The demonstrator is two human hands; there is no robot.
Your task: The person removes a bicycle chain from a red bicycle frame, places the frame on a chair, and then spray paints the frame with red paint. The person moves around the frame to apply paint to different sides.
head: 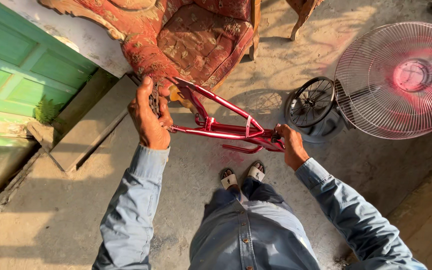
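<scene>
Your left hand (148,117) is wrapped shut around the upper end of the glossy red metal bicycle frame (226,131), with a dark loop of greasy steel chain (154,98) pinched between thumb and fingers, running up out of the top of your fist. Your right hand (292,146) is closed on the opposite end of the frame, fingers curled over the tubes just beside the small black spoked wheel (311,101), which lies just beyond your knuckles. The frame hangs between your two fists, tilted, above your sandalled feet (242,175) on the grey concrete floor (176,200).

To hold this well, I would keep both grips firm and the frame level enough that the chain does not slide off past your thumb; let the chain hang free of your fingertips, not bunched under them, since grease likely makes it slippery. Past your left fingers sits the worn red patterned armchair (196,40); beyond your right fingers stands the round wire-caged fan (401,80). Keep the frame's far end clear of both.
</scene>
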